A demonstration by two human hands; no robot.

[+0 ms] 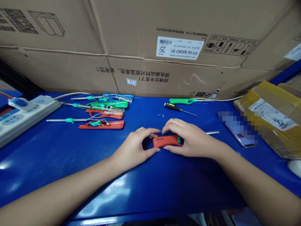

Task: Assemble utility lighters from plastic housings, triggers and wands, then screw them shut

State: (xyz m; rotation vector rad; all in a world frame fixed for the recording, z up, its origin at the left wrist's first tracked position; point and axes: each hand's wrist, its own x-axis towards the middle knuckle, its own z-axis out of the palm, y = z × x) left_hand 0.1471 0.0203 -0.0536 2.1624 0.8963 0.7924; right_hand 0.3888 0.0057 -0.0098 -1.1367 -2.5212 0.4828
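Observation:
A red long-nosed gas lighter [162, 142] lies between my hands, with a teal trigger at its right part and its metal tube [213, 132] coming out beyond my right hand. My right hand [194, 139] is closed over the trigger end, thumb below and fingers above. The fingers and thumb of my left hand [135, 146] curve about the lighter's left end, at its upper and lower edges. Small white pins [161, 115] lie just beyond. A black and yellow screwdriver [172, 107] and a whole green lighter [181, 101] rest behind.
Several opened lighters, such as a red half-shell [113, 125] with wired parts, lie in a row at back left. A white power strip [28, 116] stands at the left. On the right are a phone [242, 135] and a taped box [270, 116]. A large carton [131, 40] walls the back.

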